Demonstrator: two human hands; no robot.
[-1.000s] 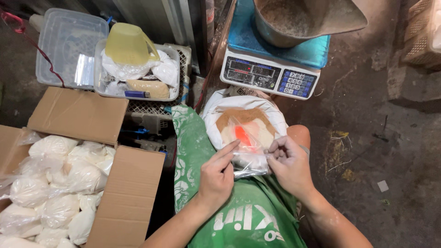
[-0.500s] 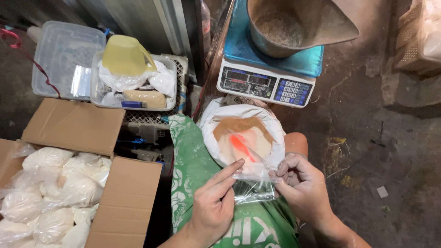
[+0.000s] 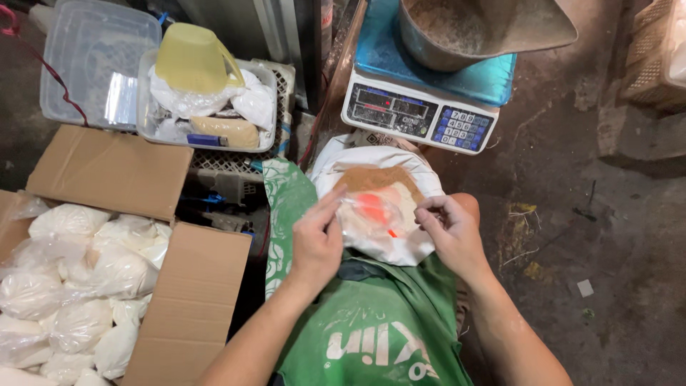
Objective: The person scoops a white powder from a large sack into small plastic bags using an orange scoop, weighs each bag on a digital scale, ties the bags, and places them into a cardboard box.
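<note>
Both hands are on a small clear plastic bag point(image 3: 371, 214), held over the open white sack point(image 3: 379, 207) of brownish powder that sits in the person's lap, just below the digital scale point(image 3: 418, 114).

Left hand point(image 3: 314, 243): fingers curled, thumb and forefinger pinching the bag's left edge. Right hand point(image 3: 446, 232): also curled, fingertips closed on the right edge. Neither hand is open; both are gripping film, nothing else. The bag looks slack between them. Can't tell if its mouth is open or pressed flat.

Something orange-red point(image 3: 371, 207) shows through or under the film, possibly a scoop. Can't resolve it.

Doing this bit well, my read: keep the pinches close to the rim, rub the two layers apart instead of pulling hard, since thin film tears. Keep the bag over the sack so any spill drops back in.

Around: metal pan point(image 3: 486, 32) of powder on the scale. Cardboard box point(image 3: 107, 286) of filled white bags at the person's left. Clear tubs behind it, one holding a yellow jug point(image 3: 193, 61). Floor is bare concrete point(image 3: 607, 214).
</note>
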